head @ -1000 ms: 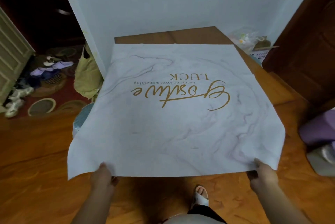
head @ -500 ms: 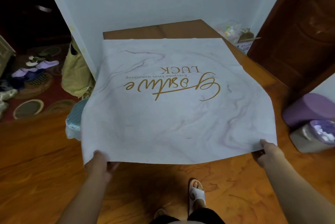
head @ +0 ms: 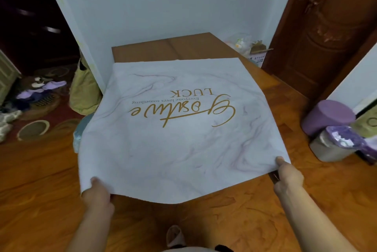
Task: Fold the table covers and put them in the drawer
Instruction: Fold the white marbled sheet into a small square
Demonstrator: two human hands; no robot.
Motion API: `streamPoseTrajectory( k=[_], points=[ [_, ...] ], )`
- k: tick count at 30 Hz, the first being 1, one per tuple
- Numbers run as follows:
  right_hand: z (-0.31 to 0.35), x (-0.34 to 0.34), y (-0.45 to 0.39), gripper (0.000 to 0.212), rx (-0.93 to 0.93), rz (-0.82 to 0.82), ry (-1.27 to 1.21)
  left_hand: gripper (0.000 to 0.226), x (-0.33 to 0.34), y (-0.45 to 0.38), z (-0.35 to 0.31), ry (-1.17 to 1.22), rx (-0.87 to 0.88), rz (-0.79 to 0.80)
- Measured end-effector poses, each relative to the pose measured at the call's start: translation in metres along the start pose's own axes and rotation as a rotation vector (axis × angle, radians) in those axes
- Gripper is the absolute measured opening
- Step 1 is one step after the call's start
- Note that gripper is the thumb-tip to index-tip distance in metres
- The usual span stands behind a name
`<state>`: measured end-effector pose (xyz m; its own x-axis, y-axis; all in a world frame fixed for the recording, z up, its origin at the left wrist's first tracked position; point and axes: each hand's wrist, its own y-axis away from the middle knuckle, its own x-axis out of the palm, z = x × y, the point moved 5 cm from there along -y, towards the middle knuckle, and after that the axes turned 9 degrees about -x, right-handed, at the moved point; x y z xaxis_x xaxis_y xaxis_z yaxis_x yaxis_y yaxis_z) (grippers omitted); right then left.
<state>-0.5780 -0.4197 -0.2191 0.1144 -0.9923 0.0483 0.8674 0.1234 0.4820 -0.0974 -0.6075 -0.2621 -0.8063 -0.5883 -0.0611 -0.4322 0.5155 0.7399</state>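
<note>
The left hand (head: 97,190) and right hand (head: 287,174) each pinch a near corner of the marbled table cover (head: 179,139), spread over the wooden surface (head: 173,47), lettering upside down.

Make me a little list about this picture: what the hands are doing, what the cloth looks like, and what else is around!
Left hand: grips the near left corner of the table cover
Right hand: grips its near right corner
Cover: pale marble print, gold script and "LUCK" upside down, far part on the wooden table, near edge lifted
Fold: not folded yet
Right side: purple roll, metal bin
Left side: yellow-green bag
</note>
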Motion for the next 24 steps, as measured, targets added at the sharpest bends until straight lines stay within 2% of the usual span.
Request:
streamPoseTrajectory(
  k=[3,6,10,12,15,17,19,22,24],
  points=[
    [0.002,-0.047,0.011,0.064,-0.028,0.023,-0.009,0.052,-0.024,0.038,0.030,0.121,-0.037,0.085],
    [-0.002,-0.104,0.029,0.063,-0.017,0.024,-0.030,0.044,-0.062,0.084,0.059,0.227,-0.070,0.166],
    [0.003,-0.169,0.060,0.057,-0.016,-0.005,-0.052,0.033,-0.109,0.123,0.074,0.254,-0.030,0.263],
    [0.013,-0.196,0.075,0.043,-0.042,-0.018,-0.044,0.030,-0.132,0.140,0.075,0.269,-0.028,0.309],
    [0.038,-0.241,0.110,0.007,-0.145,-0.066,-0.057,0.028,-0.164,0.173,0.068,0.320,0.001,0.382],
    [0.058,-0.272,0.131,0.015,-0.260,-0.059,-0.017,0.016,-0.183,0.195,0.055,0.368,0.036,0.438],
    [0.079,-0.304,0.162,0.018,-0.364,-0.073,-0.080,0.009,-0.201,0.215,0.039,0.425,0.083,0.494],
    [0.097,-0.355,0.207,0.022,-0.459,-0.136,-0.290,0.030,-0.227,0.243,0.019,0.474,0.117,0.621],
    [0.100,-0.389,0.240,0.023,-0.497,-0.209,-0.424,0.034,-0.248,0.259,0.009,0.521,0.140,0.681]
  ],
)
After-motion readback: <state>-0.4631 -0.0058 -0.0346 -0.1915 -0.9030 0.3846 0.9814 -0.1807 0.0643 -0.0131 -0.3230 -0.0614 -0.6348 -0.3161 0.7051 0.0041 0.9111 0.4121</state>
